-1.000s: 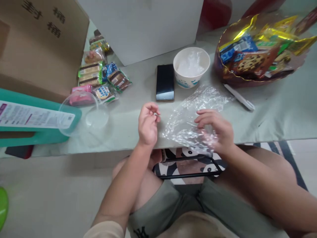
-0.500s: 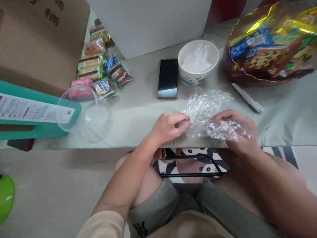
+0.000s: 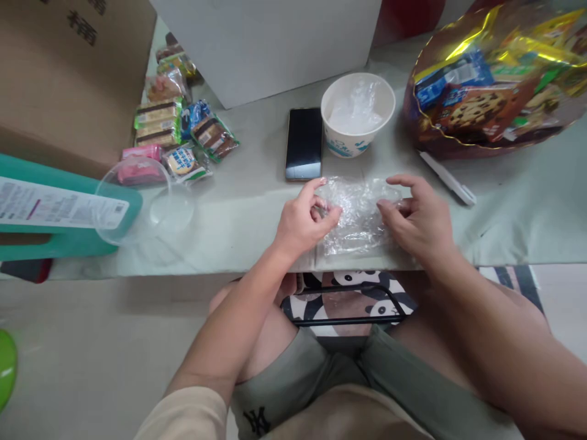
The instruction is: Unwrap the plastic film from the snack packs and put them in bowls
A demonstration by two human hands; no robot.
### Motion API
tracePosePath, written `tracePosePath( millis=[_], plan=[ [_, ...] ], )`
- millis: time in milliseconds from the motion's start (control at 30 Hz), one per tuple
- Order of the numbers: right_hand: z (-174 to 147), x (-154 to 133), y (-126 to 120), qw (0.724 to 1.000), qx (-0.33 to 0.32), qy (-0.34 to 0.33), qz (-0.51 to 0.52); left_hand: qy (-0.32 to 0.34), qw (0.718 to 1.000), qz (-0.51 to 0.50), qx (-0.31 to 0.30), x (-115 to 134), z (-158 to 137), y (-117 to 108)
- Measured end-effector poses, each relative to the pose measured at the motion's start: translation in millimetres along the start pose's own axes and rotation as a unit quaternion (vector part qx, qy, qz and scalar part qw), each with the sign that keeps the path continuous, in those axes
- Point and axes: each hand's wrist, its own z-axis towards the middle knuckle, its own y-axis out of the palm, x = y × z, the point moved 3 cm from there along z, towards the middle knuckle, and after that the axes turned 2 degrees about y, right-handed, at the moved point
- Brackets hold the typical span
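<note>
A crinkled sheet of clear plastic film [image 3: 355, 223], perhaps a bag, lies on the cloth near the table's front edge. At its left side is my left hand [image 3: 302, 217], thumb and forefinger apart and touching the film. My right hand [image 3: 419, 217] rests at the film's right side, its thumb and forefinger also spread. The curled lower fingers of both hands are partly hidden. Just beyond the film stands a white paper bowl [image 3: 342, 146] with clear plastic inside. Left of the bowl lies a black phone [image 3: 303, 143].
Right of the film lies a white box cutter-like tool [image 3: 447, 177], below a snack-filled basket [image 3: 415, 131]. Wrapped snacks [image 3: 158, 122], a clear plastic cup [image 3: 132, 201] and a teal container [image 3: 59, 168] stand left. Cardboard [image 3: 68, 79] and white [image 3: 275, 43] boxes rise behind.
The bunched film has been spread into a flatter piece on the table. My right hand has let go of the crumpled part, and both hands' fingers have opened. The view has shifted slightly.
</note>
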Motion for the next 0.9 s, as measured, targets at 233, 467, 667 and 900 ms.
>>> tracePosePath(
  millis=[233, 467, 667, 900],
  plan=[
    [-2.1, -9.8, -4.0, 0.964, 0.187, -0.170, -0.086, 0.013, 0.994, 0.107, 0.028, -13.3, 5.5, -2.2],
    [-46.8, -41.3, 33.0, 0.925, -0.096, -0.343, -0.135, 0.050, 0.981, 0.166, 0.088, -9.5, 1.8, -0.8],
    [-48.3, -24.6, 30.2, 0.898, -0.224, -0.327, -0.188, 0.073, 0.978, 0.162, 0.107, -4.8, 3.2, -13.4],
    [-29.8, -23.4, 15.8, 0.944, -0.161, -0.281, -0.069, 0.199, 0.959, 0.164, -0.114, 26.4, -26.5, -0.7]
  ],
)
